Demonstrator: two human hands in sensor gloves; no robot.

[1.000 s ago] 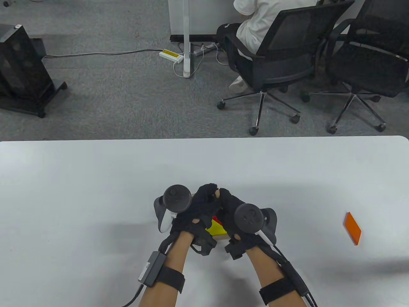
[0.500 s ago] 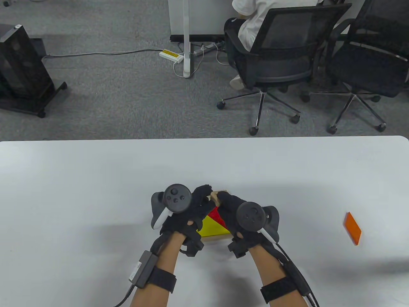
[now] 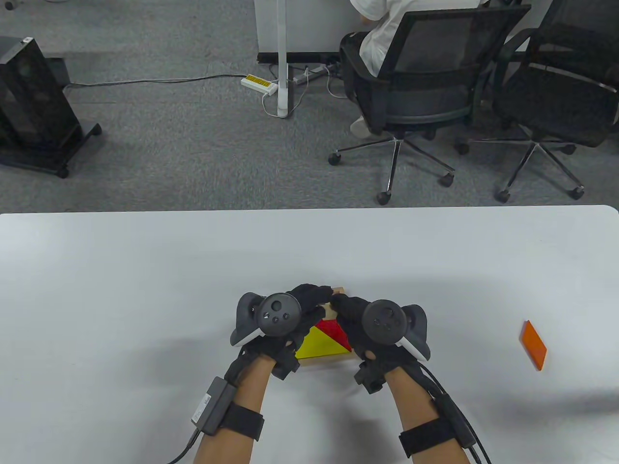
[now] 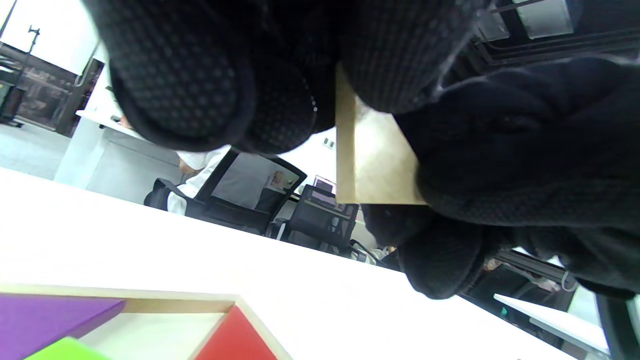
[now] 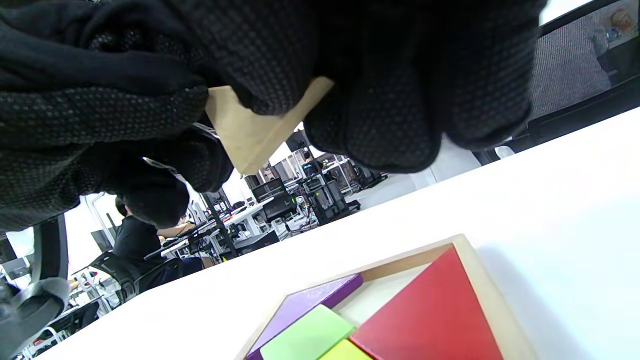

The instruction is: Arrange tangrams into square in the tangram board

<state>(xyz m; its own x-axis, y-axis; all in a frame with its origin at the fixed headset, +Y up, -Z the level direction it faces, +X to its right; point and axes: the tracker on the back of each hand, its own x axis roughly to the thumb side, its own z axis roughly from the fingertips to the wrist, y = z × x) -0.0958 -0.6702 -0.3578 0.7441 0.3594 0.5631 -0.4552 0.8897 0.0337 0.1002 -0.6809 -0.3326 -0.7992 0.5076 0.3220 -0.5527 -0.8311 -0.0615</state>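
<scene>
A wooden tangram board [image 3: 325, 359] lies near the table's front edge, mostly covered by my hands. A yellow triangle [image 3: 316, 345] and a red triangle [image 3: 334, 330] show in it. The wrist views add a purple piece [image 5: 305, 305] and a green piece [image 5: 307, 340], with a bare patch [image 5: 382, 295] of board floor at the far corner. My left hand [image 3: 316, 296] and right hand [image 3: 339, 303] together pinch a tan wooden piece [image 3: 332, 309] just above the board; this tan piece [image 4: 372, 160] [image 5: 252, 132] hangs clear of the tray.
An orange parallelogram piece [image 3: 533, 345] lies alone on the white table [image 3: 145, 270] at the far right. Beyond the table's back edge stand two office chairs [image 3: 425, 87], one with a seated person, and a black cabinet [image 3: 34, 101].
Both hands have shifted slightly toward me and lower with the tan piece held between them. More of the yellow and red triangles now shows between the wrists.
</scene>
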